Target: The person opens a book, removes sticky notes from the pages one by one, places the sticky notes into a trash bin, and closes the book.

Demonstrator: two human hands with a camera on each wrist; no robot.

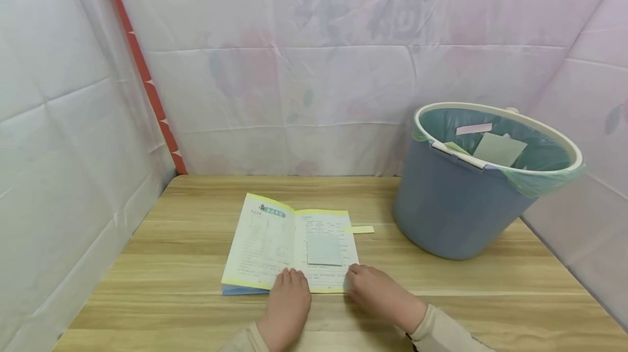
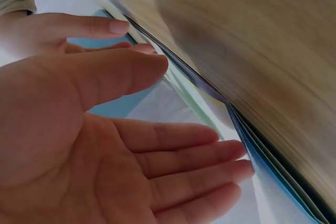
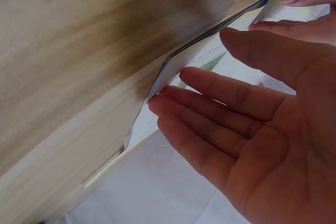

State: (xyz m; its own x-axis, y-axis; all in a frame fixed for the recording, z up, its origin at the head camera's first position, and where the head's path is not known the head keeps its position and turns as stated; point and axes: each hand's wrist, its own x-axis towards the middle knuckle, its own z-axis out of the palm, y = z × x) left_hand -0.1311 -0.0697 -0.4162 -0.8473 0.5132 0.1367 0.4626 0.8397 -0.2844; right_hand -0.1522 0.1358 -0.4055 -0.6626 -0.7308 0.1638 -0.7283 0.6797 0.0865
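Observation:
An open booklet with yellow-edged printed pages lies on the wooden table. On its right page sits a pale green square of paper, and a yellow strip sticks out past the right edge. My left hand touches the bottom edge near the fold, its fingers extended in the left wrist view. At the lower right corner, my right hand touches the page edge. The right wrist view shows that hand's fingers nearly straight, with nothing gripped.
To the right stands a blue-grey bin with a white rim and a green liner. Inside it are a pink strip and a pale green paper. White printed sheeting hangs behind the table and at both sides.

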